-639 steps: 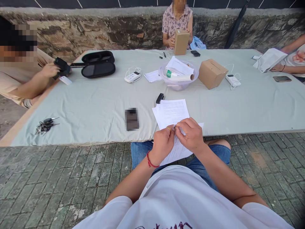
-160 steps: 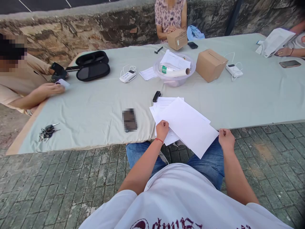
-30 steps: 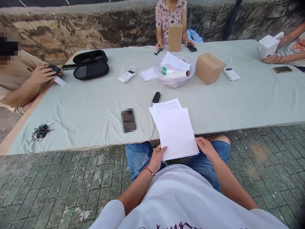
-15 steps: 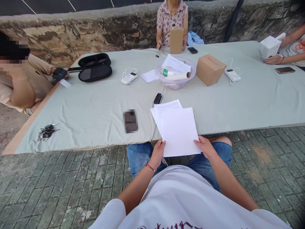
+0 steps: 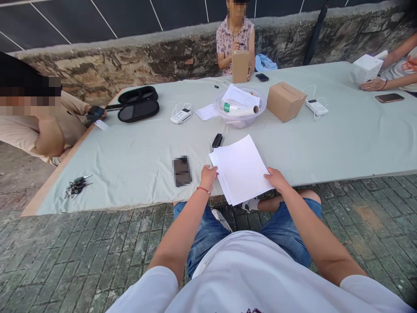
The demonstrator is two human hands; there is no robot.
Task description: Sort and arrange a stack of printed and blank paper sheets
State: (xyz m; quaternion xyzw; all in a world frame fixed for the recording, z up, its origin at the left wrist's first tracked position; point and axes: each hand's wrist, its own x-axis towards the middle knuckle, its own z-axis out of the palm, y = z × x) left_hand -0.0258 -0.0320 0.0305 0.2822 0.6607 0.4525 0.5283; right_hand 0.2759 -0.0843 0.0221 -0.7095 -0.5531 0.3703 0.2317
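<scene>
Between my two hands is a small stack of white paper sheets (image 5: 241,169), tilted and reaching over the table's near edge. My left hand (image 5: 208,176) is closed on the stack's left side, thumb on top. On the right side, my right hand (image 5: 276,178) pinches the sheets' edge between thumb and fingers. The sheets are slightly fanned at the left, and the top one looks blank. Just beyond the stack lies a black stapler-like object (image 5: 217,140), close to its far left corner. A blurred dark object (image 5: 182,171) rests left of my left hand.
A plastic basin (image 5: 239,121) holds papers and a roll. Beside it stand a cardboard box (image 5: 286,102) and a white corded device (image 5: 316,107). Keys (image 5: 78,186) and an open black case (image 5: 138,111) lie leftward. Other people sit around the cloth-covered table (image 5: 325,143).
Both hands have moved the sheets forward, and the stack has turned and been drawn closer together. The person opposite has raised a hand with a pen over a cardboard box.
</scene>
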